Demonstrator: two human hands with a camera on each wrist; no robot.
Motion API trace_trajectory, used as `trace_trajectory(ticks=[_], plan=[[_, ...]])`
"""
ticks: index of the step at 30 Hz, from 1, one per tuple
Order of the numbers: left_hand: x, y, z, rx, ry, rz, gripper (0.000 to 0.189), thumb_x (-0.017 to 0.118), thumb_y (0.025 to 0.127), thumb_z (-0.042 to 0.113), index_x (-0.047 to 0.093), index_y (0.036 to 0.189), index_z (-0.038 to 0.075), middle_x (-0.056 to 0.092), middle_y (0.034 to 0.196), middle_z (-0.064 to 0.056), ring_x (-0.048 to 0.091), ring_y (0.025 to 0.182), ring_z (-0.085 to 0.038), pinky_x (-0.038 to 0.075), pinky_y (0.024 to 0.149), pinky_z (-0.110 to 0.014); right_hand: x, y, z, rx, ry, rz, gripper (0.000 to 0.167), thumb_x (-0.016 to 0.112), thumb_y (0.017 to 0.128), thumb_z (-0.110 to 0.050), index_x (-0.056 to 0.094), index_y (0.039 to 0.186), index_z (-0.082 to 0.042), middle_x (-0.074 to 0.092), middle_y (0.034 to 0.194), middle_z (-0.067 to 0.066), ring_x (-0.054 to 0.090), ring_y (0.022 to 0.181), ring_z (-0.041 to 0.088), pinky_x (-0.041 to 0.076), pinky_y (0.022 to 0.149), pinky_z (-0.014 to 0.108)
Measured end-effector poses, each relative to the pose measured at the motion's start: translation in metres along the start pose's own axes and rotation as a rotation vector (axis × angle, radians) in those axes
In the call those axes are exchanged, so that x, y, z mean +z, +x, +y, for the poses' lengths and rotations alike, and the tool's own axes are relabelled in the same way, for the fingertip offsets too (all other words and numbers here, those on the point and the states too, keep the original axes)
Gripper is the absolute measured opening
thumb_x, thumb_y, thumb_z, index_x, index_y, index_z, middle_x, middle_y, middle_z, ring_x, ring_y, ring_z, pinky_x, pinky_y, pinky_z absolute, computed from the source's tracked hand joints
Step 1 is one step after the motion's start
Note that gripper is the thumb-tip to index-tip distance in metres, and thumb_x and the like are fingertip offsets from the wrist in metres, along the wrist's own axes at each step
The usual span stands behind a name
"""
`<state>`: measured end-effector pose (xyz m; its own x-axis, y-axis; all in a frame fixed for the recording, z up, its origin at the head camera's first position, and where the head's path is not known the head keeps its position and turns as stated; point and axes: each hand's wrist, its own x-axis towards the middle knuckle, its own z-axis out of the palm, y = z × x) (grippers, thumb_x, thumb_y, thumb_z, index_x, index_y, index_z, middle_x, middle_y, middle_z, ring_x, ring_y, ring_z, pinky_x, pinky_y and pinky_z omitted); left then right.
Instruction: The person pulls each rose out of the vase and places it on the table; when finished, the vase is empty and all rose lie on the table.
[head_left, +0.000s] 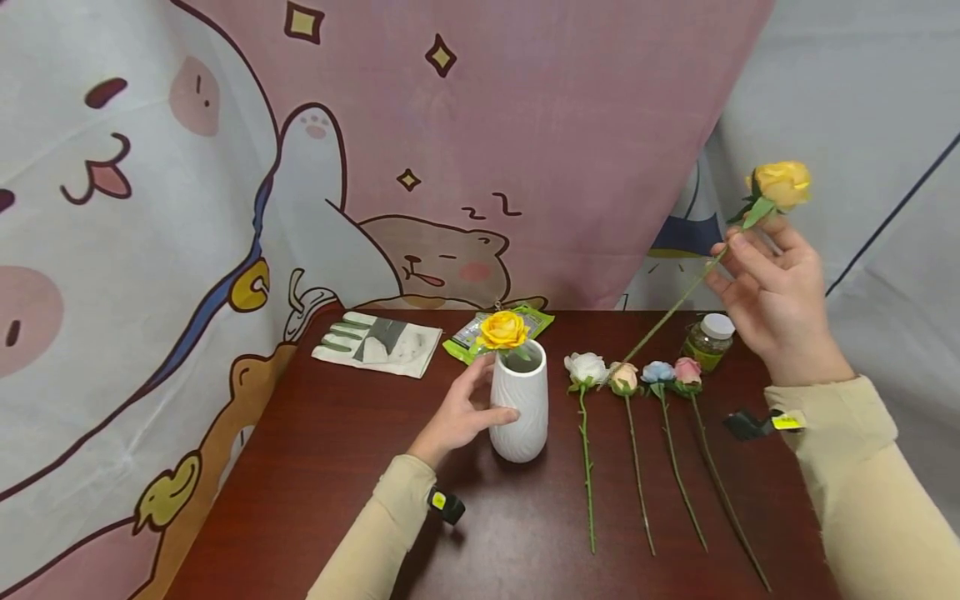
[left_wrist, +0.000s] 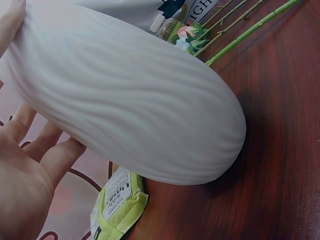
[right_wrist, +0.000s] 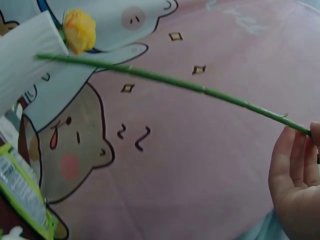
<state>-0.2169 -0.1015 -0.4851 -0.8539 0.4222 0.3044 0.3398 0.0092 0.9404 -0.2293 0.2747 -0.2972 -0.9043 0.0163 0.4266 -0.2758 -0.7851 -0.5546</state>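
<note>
My left hand [head_left: 459,412] grips a white vase [head_left: 519,421] with wavy ridges, thumb on the near side and fingers behind. An orange-yellow rose [head_left: 503,330] stands in the vase, its bloom just over the rim. Raised at the right, my right hand [head_left: 780,292] pinches a second yellow rose [head_left: 782,185] by its stem, just below the bloom. The long green stem [right_wrist: 165,79] slants down to the left, its lower end overlapping the flowers on the table in the head view. In the right wrist view, that end overlaps the vase.
White, peach, blue and pink roses [head_left: 587,368] lie in a row on the dark red table [head_left: 337,500], right of the vase. Behind them stands a lidded jar [head_left: 707,342]. A green packet [head_left: 465,335] lies behind the vase, and a white-and-grey glove [head_left: 378,343] at the back left.
</note>
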Motion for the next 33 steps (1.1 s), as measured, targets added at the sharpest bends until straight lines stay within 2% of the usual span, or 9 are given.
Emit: trace_trajectory(ticks=[8, 12, 17, 21, 24, 26, 28, 30, 33], plan=[[0.0, 0.0, 0.001, -0.003, 0.003, -0.001, 0.078, 0.088, 0.085, 0.018, 0.048, 0.152, 0.015, 0.063, 0.139, -0.013, 0.061, 0.123, -0.028, 0.061, 0.094, -0.043, -0.032, -0.012, -0.014, 0.018, -0.09, 0.037, 0.027, 0.047, 0.102, 0.018, 0.06, 0.124, 0.009, 0.07, 0.095, 0.021, 0.07, 0.079, 0.031, 0.06, 0.063, 0.037], [0.0, 0.0, 0.001, -0.011, 0.007, -0.002, 0.078, 0.089, 0.085, 0.017, 0.048, 0.152, 0.015, 0.063, 0.139, -0.011, 0.061, 0.123, -0.026, 0.061, 0.094, -0.043, -0.049, -0.022, -0.019, 0.06, -0.221, 0.057, 0.03, 0.048, 0.101, 0.019, 0.065, 0.124, 0.007, 0.073, 0.094, 0.017, 0.072, 0.079, 0.027, 0.061, 0.062, 0.032], [0.0, 0.0, 0.0, -0.01, 0.006, -0.005, 0.078, 0.089, 0.085, 0.017, 0.048, 0.152, 0.015, 0.064, 0.139, -0.011, 0.061, 0.122, -0.026, 0.061, 0.094, -0.043, -0.072, -0.034, -0.023, 0.128, -0.433, 0.07, 0.034, 0.053, 0.1, 0.017, 0.07, 0.123, -0.002, 0.073, 0.096, 0.008, 0.074, 0.083, 0.018, 0.061, 0.062, 0.025], [-0.001, -0.001, -0.001, -0.009, 0.003, -0.006, 0.078, 0.089, 0.085, 0.018, 0.048, 0.152, 0.015, 0.064, 0.138, -0.011, 0.061, 0.121, -0.026, 0.061, 0.094, -0.042, -0.093, -0.044, -0.024, 0.218, -0.735, 0.027, 0.038, 0.06, 0.099, 0.014, 0.071, 0.123, -0.013, 0.073, 0.098, -0.001, 0.073, 0.084, 0.009, 0.061, 0.066, 0.021], [-0.001, -0.001, -0.001, -0.009, 0.002, -0.003, 0.079, 0.089, 0.086, 0.02, 0.048, 0.153, 0.015, 0.064, 0.139, -0.011, 0.061, 0.121, -0.026, 0.061, 0.094, -0.043, -0.112, -0.05, -0.022, 0.29, -1.066, -0.027, 0.037, 0.065, 0.099, 0.008, 0.066, 0.124, -0.02, 0.071, 0.098, -0.01, 0.072, 0.085, 0.001, 0.061, 0.066, 0.02], [-0.001, -0.001, 0.0, -0.008, 0.003, -0.003, 0.08, 0.089, 0.086, 0.02, 0.047, 0.153, 0.014, 0.063, 0.139, -0.012, 0.061, 0.122, -0.026, 0.06, 0.095, -0.045, -0.124, -0.054, -0.02, 0.323, -1.247, -0.055, 0.033, 0.066, 0.1, 0.004, 0.062, 0.129, -0.01, 0.069, 0.097, -0.011, 0.071, 0.084, -0.001, 0.061, 0.066, 0.021], [-0.001, -0.001, 0.001, -0.006, 0.001, -0.005, 0.08, 0.089, 0.086, 0.02, 0.047, 0.153, 0.013, 0.063, 0.14, -0.013, 0.061, 0.122, -0.027, 0.06, 0.096, -0.048, -0.134, -0.057, -0.018, 0.371, -1.408, -0.076, 0.035, 0.065, 0.102, -0.001, 0.056, 0.136, 0.002, 0.068, 0.099, -0.005, 0.069, 0.084, -0.003, 0.061, 0.066, 0.023], [-0.001, -0.001, 0.002, -0.005, 0.004, -0.005, 0.08, 0.089, 0.086, 0.018, 0.046, 0.154, 0.012, 0.063, 0.14, -0.013, 0.06, 0.123, -0.027, 0.059, 0.096, -0.05, -0.143, -0.06, -0.017, 0.419, -1.511, -0.079, 0.044, 0.065, 0.104, -0.005, 0.048, 0.138, 0.017, 0.07, 0.103, 0.008, 0.067, 0.082, -0.005, 0.061, 0.066, 0.024], [0.0, 0.0, 0.002, -0.003, 0.001, -0.008, 0.079, 0.088, 0.086, 0.018, 0.046, 0.153, 0.011, 0.062, 0.139, -0.015, 0.061, 0.122, -0.027, 0.059, 0.096, -0.05, -0.158, -0.066, -0.017, 0.496, -1.621, -0.083, 0.046, 0.063, 0.105, -0.007, 0.047, 0.136, 0.022, 0.068, 0.109, 0.029, 0.066, 0.081, -0.004, 0.062, 0.067, 0.027]])
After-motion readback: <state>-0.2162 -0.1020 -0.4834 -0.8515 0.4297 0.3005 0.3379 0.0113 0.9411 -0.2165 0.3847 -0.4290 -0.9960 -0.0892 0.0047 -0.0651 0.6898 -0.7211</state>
